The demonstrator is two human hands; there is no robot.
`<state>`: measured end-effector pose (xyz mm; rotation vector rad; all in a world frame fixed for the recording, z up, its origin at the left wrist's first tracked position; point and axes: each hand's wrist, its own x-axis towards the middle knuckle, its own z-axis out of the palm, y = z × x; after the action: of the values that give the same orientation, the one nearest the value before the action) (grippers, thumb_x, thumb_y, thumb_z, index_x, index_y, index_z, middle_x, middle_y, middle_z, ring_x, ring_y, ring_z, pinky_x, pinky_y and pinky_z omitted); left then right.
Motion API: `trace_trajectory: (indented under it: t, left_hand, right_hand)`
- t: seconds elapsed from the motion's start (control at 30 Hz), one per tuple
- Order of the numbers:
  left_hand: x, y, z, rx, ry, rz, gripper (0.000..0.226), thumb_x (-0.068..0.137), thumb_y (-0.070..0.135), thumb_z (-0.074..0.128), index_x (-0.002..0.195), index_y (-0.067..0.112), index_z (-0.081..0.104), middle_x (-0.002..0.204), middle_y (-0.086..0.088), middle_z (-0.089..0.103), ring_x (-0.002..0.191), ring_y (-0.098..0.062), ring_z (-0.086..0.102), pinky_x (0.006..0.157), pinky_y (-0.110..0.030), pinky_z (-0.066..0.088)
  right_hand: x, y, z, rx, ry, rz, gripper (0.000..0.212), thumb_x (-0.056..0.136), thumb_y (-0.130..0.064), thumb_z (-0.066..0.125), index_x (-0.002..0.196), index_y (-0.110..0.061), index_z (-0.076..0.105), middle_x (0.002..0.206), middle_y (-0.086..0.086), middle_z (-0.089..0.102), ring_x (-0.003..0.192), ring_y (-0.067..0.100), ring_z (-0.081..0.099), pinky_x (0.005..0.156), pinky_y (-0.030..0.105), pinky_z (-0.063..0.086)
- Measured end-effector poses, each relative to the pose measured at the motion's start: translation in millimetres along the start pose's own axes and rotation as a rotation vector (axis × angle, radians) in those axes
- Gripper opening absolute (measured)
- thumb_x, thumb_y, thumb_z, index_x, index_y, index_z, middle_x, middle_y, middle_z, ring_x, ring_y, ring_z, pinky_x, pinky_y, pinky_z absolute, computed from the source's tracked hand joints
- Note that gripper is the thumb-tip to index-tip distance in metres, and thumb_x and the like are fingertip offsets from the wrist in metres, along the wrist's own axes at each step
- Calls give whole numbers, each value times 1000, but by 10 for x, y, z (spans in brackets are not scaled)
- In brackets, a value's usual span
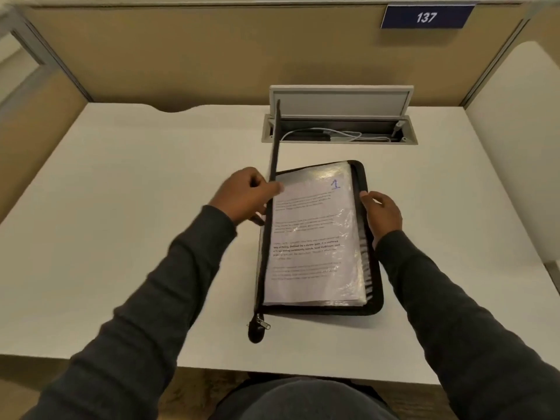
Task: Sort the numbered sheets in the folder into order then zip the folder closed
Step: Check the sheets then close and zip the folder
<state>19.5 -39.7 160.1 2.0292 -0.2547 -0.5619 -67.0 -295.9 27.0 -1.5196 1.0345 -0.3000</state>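
Hands both on the job. Left hand [244,197] grips the cover [275,137], which stands edge-on. Right hand [384,215] rests on the right rim of the folder [374,298], thumb on top; cannot tell if the fingers hook under.

Folder lies open mid-bench [136,222], just right of centre. Top sheet [312,237] is marked 1 and sits in a glossy sleeve.

Judgement: sleeves are likely slick and floppy, best lifted by their right edges. Cover looks stiff and light. Zip pull [261,323] hangs at the near left corner; take hold there for closing.

Far side: cable well [339,135] with its flap [341,101] raised, near the cover's far tip. Number plate [425,17] reads 137.
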Motion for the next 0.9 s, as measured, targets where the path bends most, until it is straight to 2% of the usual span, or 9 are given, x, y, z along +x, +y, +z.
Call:
trace_trajectory:
  t: [0.13,0.23,0.33,0.47,0.53,0.6,0.73,0.83,0.9]
  left_hand:
    - [83,17,563,-12,-2,32,36,78,32,72,95,9,50,84,-3,59,72,-17,60,57,-27,57]
    - [158,-1,940,118,-65,49,57,60,55,70,99,20,47,104,-5,57,93,-25,60,79,-45,58]
    - [193,-61,1302,428,-76,56,69,69,58,67,120,17,43,124,-10,43,112,-31,46,92,-48,49]
    - [147,-151,1654,619,-42,62,80,76,59,63,136,15,33,135,-13,35,122,-34,37,95,-50,45]
    - [133,-184,1721,660,-10,75,76,79,59,59,136,15,33,134,-12,36,120,-33,37,93,-49,43]
    - [127,-179,1721,655,42,109,69,82,57,54,134,15,35,131,-12,39,118,-33,39,91,-48,42]
    - [182,-174,1574,603,99,109,58,89,53,48,131,15,40,130,-12,43,117,-32,41,94,-48,42]
    - [279,-282,1344,467,-42,84,44,93,47,47,123,16,55,123,-8,53,116,-29,47,97,-47,44]
    - [298,-390,1108,314,-172,111,33,97,38,49,117,18,65,113,-1,62,108,-20,56,97,-40,48]
  right_hand:
    - [-53,-33,-34,113,-56,26,46,89,-48,66,127,-21,64,119,1,68,107,24,64,97,46,55]
    - [-117,-51,-50,193,-94,46,40,92,-46,65,123,-21,66,119,2,68,111,25,62,96,44,54]
    - [-158,-38,-74,244,-143,62,40,93,-45,65,127,-23,64,126,1,66,117,26,60,99,46,52]
    - [-237,-105,-85,393,-233,131,32,98,-29,64,125,-13,66,119,5,72,113,28,66,99,46,55]
    - [-294,-140,-78,525,-255,216,27,96,-25,68,116,-7,71,111,9,75,110,29,68,98,46,56]
    - [-356,-124,-50,659,-333,325,30,95,-26,69,113,-3,71,113,15,73,108,30,69,99,46,55]
    - [-530,-22,111,627,-536,355,56,94,-51,62,135,-13,62,131,14,67,123,31,63,109,49,47]
    - [-636,16,193,579,-619,323,50,99,-52,52,132,-16,63,130,13,67,122,28,64,106,45,49]
    - [-652,67,231,513,-605,273,38,101,-36,57,133,-16,60,130,15,67,118,30,66,101,45,52]
